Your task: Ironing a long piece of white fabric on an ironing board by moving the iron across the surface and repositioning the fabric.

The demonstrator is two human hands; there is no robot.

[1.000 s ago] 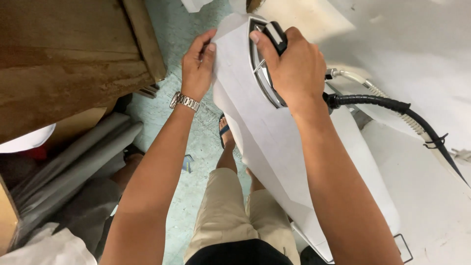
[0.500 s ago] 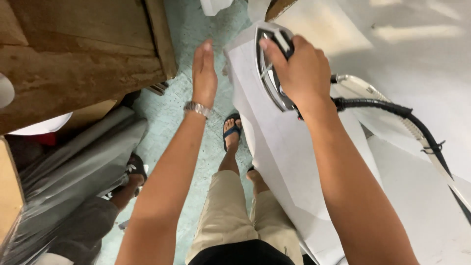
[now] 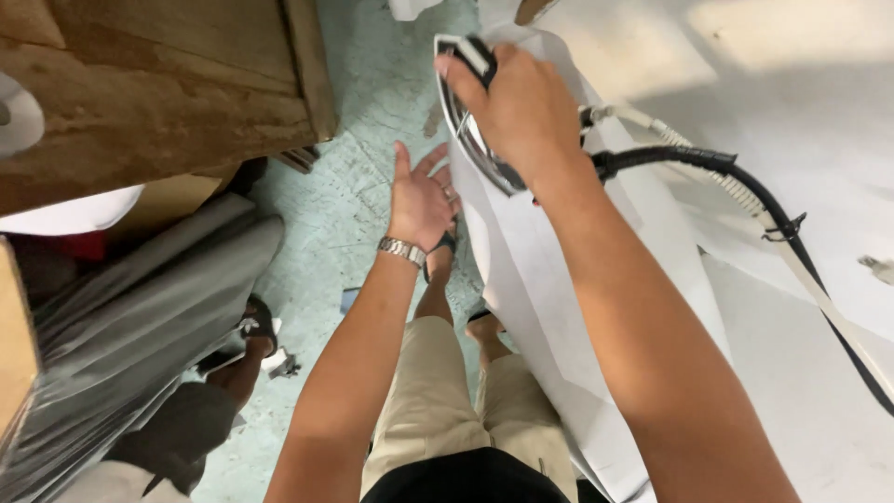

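One right hand [image 3: 521,112] grips the iron [image 3: 466,121] on white fabric [image 3: 549,307]; left hand [image 3: 421,200] hangs spread.

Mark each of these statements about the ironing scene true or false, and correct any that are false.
1. The right hand grips an iron. True.
2. The left hand holds the iron's cable. False: it is open, fingers spread, holding nothing, beside the white cloth.
3. A metal wristwatch sits on the left wrist. True.
4. The black cable runs off to the left. False: it runs right, across the white surface.
5. The floor is red. False: it is pale green.
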